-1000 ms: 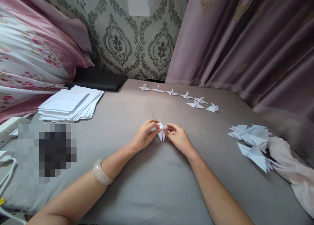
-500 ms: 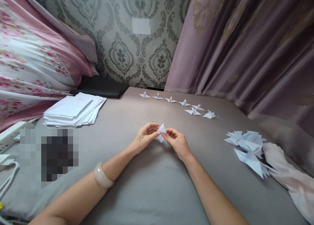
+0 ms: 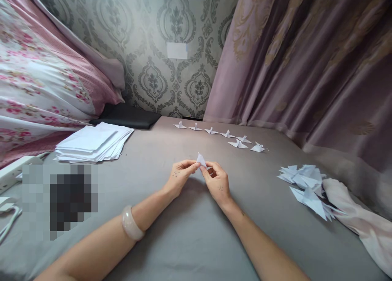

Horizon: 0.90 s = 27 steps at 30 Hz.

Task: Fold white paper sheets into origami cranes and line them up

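Head view: pinching folded white paper point(image 3: 201, 160) between pressed-together thumbs and fingers of left hand point(image 3: 180, 175) and right hand point(image 3: 218, 181), over grey cloth point(image 3: 183, 244), nearer than the row of paper birds point(image 3: 211, 130)

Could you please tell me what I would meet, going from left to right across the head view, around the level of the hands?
Power strip, paper stack, left hand, small folded paper, right hand, folded paper pile.
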Each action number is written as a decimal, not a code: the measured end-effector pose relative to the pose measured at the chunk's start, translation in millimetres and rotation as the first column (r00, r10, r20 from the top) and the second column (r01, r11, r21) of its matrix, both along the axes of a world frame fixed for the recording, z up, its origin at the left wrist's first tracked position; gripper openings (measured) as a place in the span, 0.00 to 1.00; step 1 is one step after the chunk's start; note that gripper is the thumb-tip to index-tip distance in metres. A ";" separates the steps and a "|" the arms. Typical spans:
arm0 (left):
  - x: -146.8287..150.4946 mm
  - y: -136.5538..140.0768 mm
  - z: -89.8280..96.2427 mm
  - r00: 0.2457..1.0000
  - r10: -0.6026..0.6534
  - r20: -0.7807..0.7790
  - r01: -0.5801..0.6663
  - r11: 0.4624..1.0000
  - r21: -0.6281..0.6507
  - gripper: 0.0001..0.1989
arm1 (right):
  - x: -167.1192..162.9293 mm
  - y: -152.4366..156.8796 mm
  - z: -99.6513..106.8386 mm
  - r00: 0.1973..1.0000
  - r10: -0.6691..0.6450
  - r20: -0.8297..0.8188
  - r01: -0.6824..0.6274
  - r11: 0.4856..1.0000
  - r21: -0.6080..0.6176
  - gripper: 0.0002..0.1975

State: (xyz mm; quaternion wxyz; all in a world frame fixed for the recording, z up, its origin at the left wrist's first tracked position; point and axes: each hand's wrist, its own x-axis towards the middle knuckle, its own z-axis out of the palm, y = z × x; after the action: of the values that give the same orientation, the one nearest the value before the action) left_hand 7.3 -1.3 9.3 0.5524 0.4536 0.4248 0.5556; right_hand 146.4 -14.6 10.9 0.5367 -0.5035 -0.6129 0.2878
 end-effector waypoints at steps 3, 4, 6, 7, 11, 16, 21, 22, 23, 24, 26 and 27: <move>-2.0 -1.4 3.6 0.993 -0.120 0.020 0.120 0.993 0.017 0.12 | 4.1 2.4 3.9 0.982 0.052 -0.180 -0.075 0.989 -0.126 0.16; -3.1 -1.3 4.7 0.986 -0.167 0.031 0.166 0.986 0.018 0.13 | 6.0 3.2 5.9 0.965 0.083 -0.248 -0.126 0.978 -0.164 0.18; -5.6 -0.8 6.2 0.971 -0.232 0.055 0.231 0.973 0.024 0.14 | 10.1 4.5 9.7 0.918 0.148 -0.367 -0.238 0.947 -0.215 0.19; -6.6 -0.6 6.6 0.966 -0.250 0.066 0.249 0.968 0.029 0.14 | 12.0 5.0 11.2 0.893 0.172 -0.415 -0.287 0.929 -0.232 0.19; -7.9 -0.9 6.9 0.950 -0.295 0.105 0.291 0.956 0.046 0.14 | 16.5 6.7 12.1 0.812 0.223 -0.539 -0.413 0.872 -0.262 0.19; -5.2 -1.2 5.2 0.968 -0.226 0.109 0.224 0.974 0.032 0.12 | 14.2 5.8 10.3 0.842 0.209 -0.498 -0.367 0.898 -0.243 0.16; -3.9 -1.4 5.1 0.988 -0.153 -0.013 0.154 0.987 0.052 0.12 | 7.7 -0.2 12.6 0.935 0.209 -0.287 -0.270 0.944 -0.190 0.13; -3.9 -1.8 5.2 0.988 -0.148 -0.036 0.150 0.987 0.064 0.13 | 7.0 -1.5 13.4 0.946 0.205 -0.252 -0.253 0.951 -0.177 0.12; -4.0 -2.1 5.2 0.989 -0.138 -0.053 0.142 0.987 0.081 0.13 | 6.8 -2.8 14.3 0.954 0.202 -0.222 -0.241 0.956 -0.167 0.12; -4.0 -2.3 5.1 0.990 -0.126 -0.062 0.132 0.986 0.102 0.13 | 7.0 -4.0 15.4 0.958 0.206 -0.198 -0.239 0.958 -0.159 0.12; -3.9 -2.2 4.6 0.992 -0.119 -0.048 0.124 0.983 0.136 0.13 | 8.0 -6.0 18.2 0.957 0.234 -0.171 -0.261 0.953 -0.154 0.13; -3.7 -1.9 4.2 0.992 -0.127 -0.027 0.129 0.982 0.139 0.13 | 8.5 -6.6 19.6 0.954 0.248 -0.167 -0.274 0.949 -0.158 0.13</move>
State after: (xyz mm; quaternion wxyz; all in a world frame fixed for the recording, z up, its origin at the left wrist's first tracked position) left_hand 3.6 -3.2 13.4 0.5499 0.5226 0.3595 0.5433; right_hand 154.9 -21.2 30.5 0.4893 -0.4418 -0.6052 0.4462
